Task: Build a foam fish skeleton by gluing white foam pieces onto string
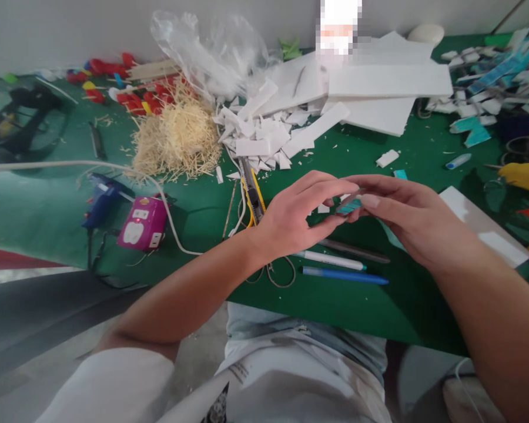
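Teal small piece (349, 204) is pinched between the left hand (293, 217) and right hand (399, 205), fingertips meeting; the blue pen (344, 275) lies nearer the person than the white pen (332, 259).

Pens (344, 275) before scrap pile (264, 135)

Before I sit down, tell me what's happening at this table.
A person holds a small teal piece between the left hand and the right hand, fingertips of both close around it, above a green table. In front of them lie a blue pen, a white pen and a yellow-and-black cutter. Farther back are a heap of white scraps, larger white sheets and a pile of thin straw-coloured sticks.
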Demonstrator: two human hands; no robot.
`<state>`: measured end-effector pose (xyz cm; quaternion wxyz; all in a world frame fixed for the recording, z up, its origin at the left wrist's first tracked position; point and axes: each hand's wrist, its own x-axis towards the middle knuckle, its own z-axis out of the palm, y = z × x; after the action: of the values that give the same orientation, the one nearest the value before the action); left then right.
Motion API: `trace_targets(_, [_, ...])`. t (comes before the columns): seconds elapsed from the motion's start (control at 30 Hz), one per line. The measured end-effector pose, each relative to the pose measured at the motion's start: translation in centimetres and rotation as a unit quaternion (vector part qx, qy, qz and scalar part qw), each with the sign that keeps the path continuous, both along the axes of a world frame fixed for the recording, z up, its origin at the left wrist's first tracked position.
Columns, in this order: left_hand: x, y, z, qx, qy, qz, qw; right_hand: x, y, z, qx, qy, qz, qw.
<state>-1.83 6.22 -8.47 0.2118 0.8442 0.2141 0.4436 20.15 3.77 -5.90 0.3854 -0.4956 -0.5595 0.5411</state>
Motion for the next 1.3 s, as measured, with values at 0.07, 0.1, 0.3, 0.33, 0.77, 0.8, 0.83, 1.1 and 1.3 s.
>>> trace_targets(0.07, [0.0, 0.0, 0.0, 0.000, -0.006, 0.007, 1.000, -0.1, -0.2, -0.3, 0.054, -0.019, -0.016, 0.998])
trace_targets(0.1, [-0.1, 0.0, -0.1, -0.002, -0.007, 0.014, 1.000, -0.1, -0.3, -0.5, 0.089, -0.037, -0.024, 0.995])
trace_targets(0.3, [-0.3, 0.1, -0.2, -0.025, 0.020, 0.070, 0.997, -0.3, -1.0, 0.0, 0.255, -0.186, -0.018, 0.949])
trace_targets(0.33, [-0.4, 0.2, -0.2, -0.026, 0.022, 0.073, 0.997, -0.3, -1.1, 0.1, 0.267, -0.203, -0.018, 0.942])
trace_targets(0.77, [-0.3, -0.3, -0.1, -0.042, 0.028, 0.048, 0.998, -0.8, -0.4, 0.4, 0.054, -0.078, -0.059, 0.994])
trace_targets(0.8, [-0.3, -0.3, -0.1, -0.045, 0.029, 0.045, 0.998, -0.9, -0.3, 0.4, 0.040, -0.076, -0.055, 0.995])
trace_targets(0.83, [-0.3, -0.3, -0.2, -0.046, 0.029, 0.045, 0.997, -1.0, -0.3, 0.4, 0.029, -0.075, -0.053, 0.995])
trace_targets(1.1, [-0.2, -0.3, -0.2, -0.031, 0.025, 0.038, 0.998, -0.9, -0.3, 0.2, 0.015, -0.075, -0.072, 0.994])
trace_targets(1.3, [-0.2, -0.4, -0.1, -0.038, 0.043, 0.015, 0.998, -1.0, -0.2, 0.3, 0.024, -0.085, -0.063, 0.994])
